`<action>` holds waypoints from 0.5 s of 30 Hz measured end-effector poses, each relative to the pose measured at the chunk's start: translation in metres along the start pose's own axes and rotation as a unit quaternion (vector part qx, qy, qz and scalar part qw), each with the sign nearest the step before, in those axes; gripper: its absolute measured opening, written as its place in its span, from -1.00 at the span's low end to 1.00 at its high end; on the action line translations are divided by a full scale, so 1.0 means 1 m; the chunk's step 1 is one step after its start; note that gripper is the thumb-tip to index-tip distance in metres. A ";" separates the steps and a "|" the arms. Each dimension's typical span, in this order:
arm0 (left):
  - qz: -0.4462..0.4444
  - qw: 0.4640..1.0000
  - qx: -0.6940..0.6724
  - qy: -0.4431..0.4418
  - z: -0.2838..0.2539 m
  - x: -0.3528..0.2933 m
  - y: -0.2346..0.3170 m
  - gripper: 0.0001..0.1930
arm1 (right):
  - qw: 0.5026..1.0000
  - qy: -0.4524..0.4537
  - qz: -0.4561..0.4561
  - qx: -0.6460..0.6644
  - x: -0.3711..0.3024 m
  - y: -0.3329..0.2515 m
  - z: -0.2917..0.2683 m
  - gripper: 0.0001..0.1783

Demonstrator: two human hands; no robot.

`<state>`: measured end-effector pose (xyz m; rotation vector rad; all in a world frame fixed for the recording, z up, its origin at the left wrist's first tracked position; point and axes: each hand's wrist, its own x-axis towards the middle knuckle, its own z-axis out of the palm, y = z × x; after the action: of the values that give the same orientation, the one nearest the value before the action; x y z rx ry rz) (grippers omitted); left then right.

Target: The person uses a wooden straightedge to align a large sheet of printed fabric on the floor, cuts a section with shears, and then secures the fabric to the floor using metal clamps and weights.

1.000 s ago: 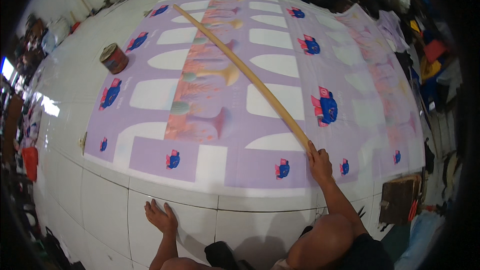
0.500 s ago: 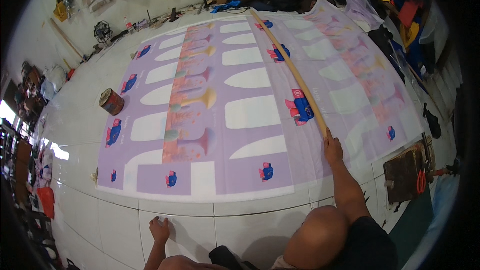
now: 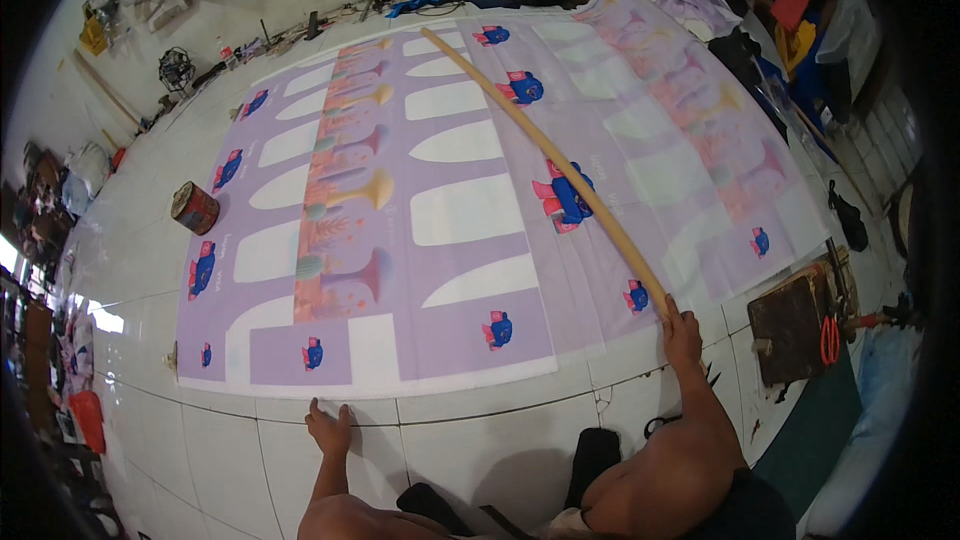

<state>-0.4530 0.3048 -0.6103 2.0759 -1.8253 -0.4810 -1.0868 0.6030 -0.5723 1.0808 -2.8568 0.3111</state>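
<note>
Two hands engaged: right hand (image 3: 682, 332) grasps near end of long pale wooden stick (image 3: 545, 155), lying diagonally across lilac printed fabric sheet (image 3: 470, 210). Left hand (image 3: 328, 428) released, flat on white tiled floor (image 3: 480, 440) below sheet's near edge. Keep your stick flat against sheet; brace on left palm.

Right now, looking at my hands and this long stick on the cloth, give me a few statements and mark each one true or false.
1. The right hand rests on the near end of the long wooden stick. True.
2. The left hand lies on the purple printed cloth. False: it is flat on the white floor tiles, just short of the cloth's edge.
3. The round tin stands on the cloth. False: it stands on the tiles beside the cloth's left edge.
4. Red-handled scissors lie on the dark board to the right. True.
</note>
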 end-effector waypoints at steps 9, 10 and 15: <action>0.017 0.997 -0.065 0.022 -0.018 -0.011 -0.016 -0.46 | 0.985 0.010 0.049 0.164 0.045 -0.036 0.009 -0.47; 0.006 0.997 -0.077 0.027 -0.019 -0.017 -0.019 -0.51 | 0.976 0.020 0.037 0.212 0.041 -0.042 0.011 -0.48; -0.067 0.970 -0.230 0.032 -0.032 -0.050 -0.043 -0.69 | 0.937 -0.033 0.013 0.347 -0.031 -0.077 0.020 -0.46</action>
<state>-0.4066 0.3603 -0.5995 1.8680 -1.3779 -0.7801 -1.0121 0.5623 -0.5833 1.1364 -2.8710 1.3838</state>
